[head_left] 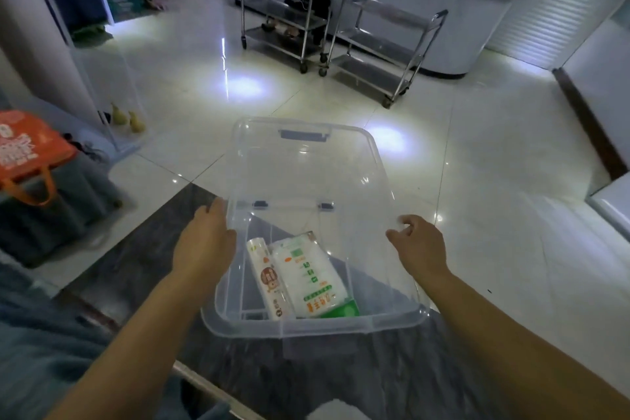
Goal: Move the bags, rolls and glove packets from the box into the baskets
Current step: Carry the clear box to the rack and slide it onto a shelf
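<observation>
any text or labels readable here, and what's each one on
Nothing can be read for certain.
Roll in the clear box: orange print, blurred.
Glove packet beside it: green and orange characters, too blurred to quote.
Orange bag: white print, blurred.

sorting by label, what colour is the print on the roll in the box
Orange and brown print on a white roll, in the head view.

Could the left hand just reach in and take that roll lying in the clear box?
Probably yes. The box is open on top, the roll lies uncovered beside the flat packet, and the left hand rests against the box's near left wall, right above it.
</observation>
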